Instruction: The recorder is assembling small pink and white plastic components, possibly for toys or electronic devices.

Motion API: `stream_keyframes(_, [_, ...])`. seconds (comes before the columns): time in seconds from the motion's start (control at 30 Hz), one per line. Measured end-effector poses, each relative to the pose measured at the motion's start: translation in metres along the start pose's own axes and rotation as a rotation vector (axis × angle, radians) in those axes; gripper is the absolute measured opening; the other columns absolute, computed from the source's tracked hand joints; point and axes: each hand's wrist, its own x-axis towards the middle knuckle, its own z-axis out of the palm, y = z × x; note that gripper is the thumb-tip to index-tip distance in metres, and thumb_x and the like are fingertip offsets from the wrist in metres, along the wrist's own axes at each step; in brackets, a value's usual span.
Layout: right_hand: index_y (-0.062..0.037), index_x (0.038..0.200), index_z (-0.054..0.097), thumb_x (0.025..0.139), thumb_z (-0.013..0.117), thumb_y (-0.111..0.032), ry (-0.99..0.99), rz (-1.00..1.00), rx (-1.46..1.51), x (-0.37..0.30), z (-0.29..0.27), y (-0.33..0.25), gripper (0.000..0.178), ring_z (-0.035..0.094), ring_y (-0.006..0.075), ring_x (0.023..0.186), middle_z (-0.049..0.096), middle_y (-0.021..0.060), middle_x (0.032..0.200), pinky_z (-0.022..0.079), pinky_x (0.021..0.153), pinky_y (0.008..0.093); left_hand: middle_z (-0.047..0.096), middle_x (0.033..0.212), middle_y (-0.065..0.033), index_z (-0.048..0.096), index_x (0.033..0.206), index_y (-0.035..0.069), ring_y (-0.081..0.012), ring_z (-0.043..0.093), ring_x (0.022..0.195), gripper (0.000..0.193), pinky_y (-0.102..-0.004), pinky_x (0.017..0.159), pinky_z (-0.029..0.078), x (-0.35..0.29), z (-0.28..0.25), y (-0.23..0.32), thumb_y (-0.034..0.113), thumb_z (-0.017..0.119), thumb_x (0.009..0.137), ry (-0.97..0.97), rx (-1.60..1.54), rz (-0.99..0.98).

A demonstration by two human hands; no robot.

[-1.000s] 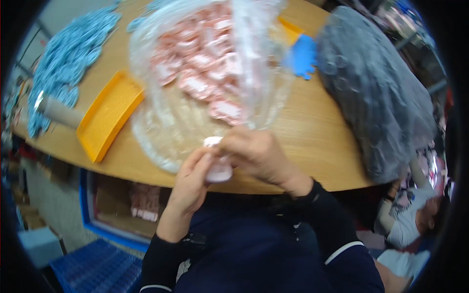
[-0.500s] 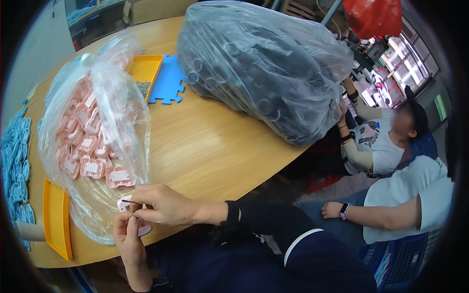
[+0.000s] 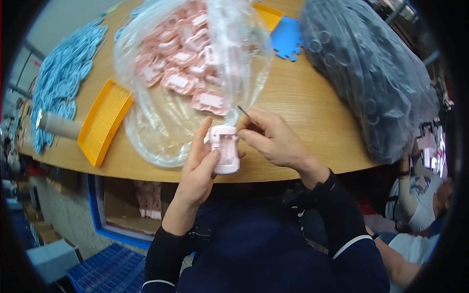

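My left hand is closed around a pale pink plastic housing, thumb on one side and fingers on the other. Its open battery compartment faces up. Just right of it, my right hand pinches a thin dark tool, whose exact kind I cannot make out. The right fingertips are close to the housing's upper right edge; whether they touch it is unclear. Beyond both hands, a clear plastic bag lies open with many pink plastic shells inside.
A yellow tray stands left of the bag, against a grey tube. Light-blue pieces are heaped further left. A large grey bag fills the right, near a blue foam mat. Another person is at right.
My view has turned left and down, so the table appears shifted right. My hands, close together before, are now slightly apart, with the housing's compartment plainly visible.
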Motion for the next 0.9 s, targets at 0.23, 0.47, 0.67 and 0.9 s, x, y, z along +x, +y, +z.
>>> stream_keyframes(0.23, [0.0007,0.085,0.055,0.081,0.056,-0.001,0.075,-0.327,-0.551,0.017,0.019,-0.002,0.004,0.054,0.0193,0.068,0.052,0.0083,0.081,0.043,0.060,0.0297,0.049,0.126,-0.0195,0.007,0.147,0.005,-0.0296,0.060,0.106,0.061,-0.0358,0.088,0.051,-0.008,-0.016,0.006,0.002,0.036,0.094,0.041,-0.063,-0.016])
stream_keyframes(0.47, [-0.0022,0.084,0.053,0.079,0.061,-0.009,0.097,-0.425,-0.850,0.019,0.030,-0.004,0.012,0.059,0.0358,0.070,0.054,0.0137,0.084,0.048,0.061,0.0430,0.050,0.125,-0.0183,0.013,0.146,0.004,-0.0272,0.059,0.106,0.060,-0.0356,0.088,0.050,-0.011,-0.022,0.005,0.004,0.042,0.094,0.043,-0.103,-0.014])
stream_keyframes(0.67, [-0.0028,0.084,0.054,0.078,0.062,-0.005,0.128,-0.411,-0.946,0.018,0.035,-0.005,0.010,0.059,0.0343,0.068,0.056,0.0124,0.083,0.047,0.059,0.0410,0.051,0.124,-0.0160,0.013,0.147,0.005,-0.0229,0.057,0.107,0.063,-0.0333,0.088,0.048,-0.013,-0.021,0.007,0.005,0.046,0.093,0.035,-0.097,-0.024])
stream_keyframes(0.9, [-0.0035,0.081,0.056,0.075,0.064,-0.004,0.213,-0.539,-1.046,0.013,0.037,0.005,0.009,0.060,0.0298,0.064,0.057,0.0099,0.082,0.048,0.054,0.0367,0.051,0.124,-0.0149,0.015,0.147,0.006,-0.0160,0.055,0.105,0.063,-0.0288,0.085,0.047,-0.013,-0.021,0.005,0.006,0.048,0.093,0.059,-0.077,-0.047])
